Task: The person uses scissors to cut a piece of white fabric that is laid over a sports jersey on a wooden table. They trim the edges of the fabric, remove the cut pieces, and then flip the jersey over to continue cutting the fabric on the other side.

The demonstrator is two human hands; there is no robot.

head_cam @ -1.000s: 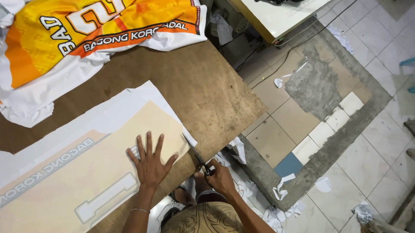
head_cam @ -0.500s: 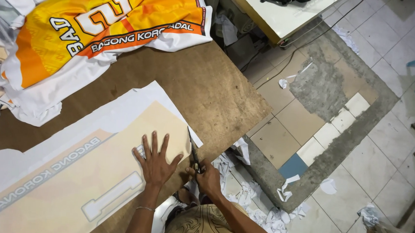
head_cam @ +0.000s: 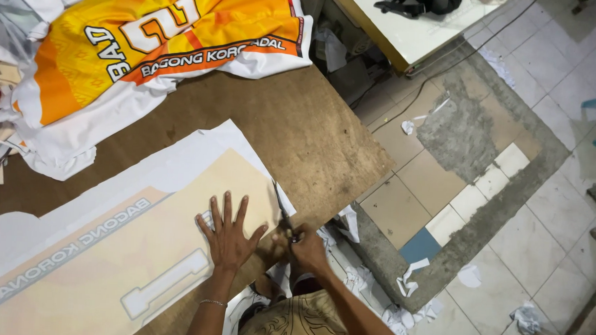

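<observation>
A printed fabric panel [head_cam: 124,247], cream with a white border, lies flat across the near part of a brown wooden table [head_cam: 313,141]. Its right edge sits close to the table's near corner. Your left hand [head_cam: 228,235] rests on the panel with fingers spread wide, palm down, pinning the cloth just beside that edge. Your right hand [head_cam: 307,248] is closed around a pair of scissors [head_cam: 283,211], whose blades point away from you along the white border at the panel's right edge.

To cut well here, keep the spread hand pressing close to the blades so the cloth stays taut, and follow the line where cream meets white.

Farther up the table lies an orange and white jersey [head_cam: 162,38]. White fabric scraps [head_cam: 408,275] litter the tiled floor [head_cam: 513,219] to your right, beyond which stands another table [head_cam: 413,37].
</observation>
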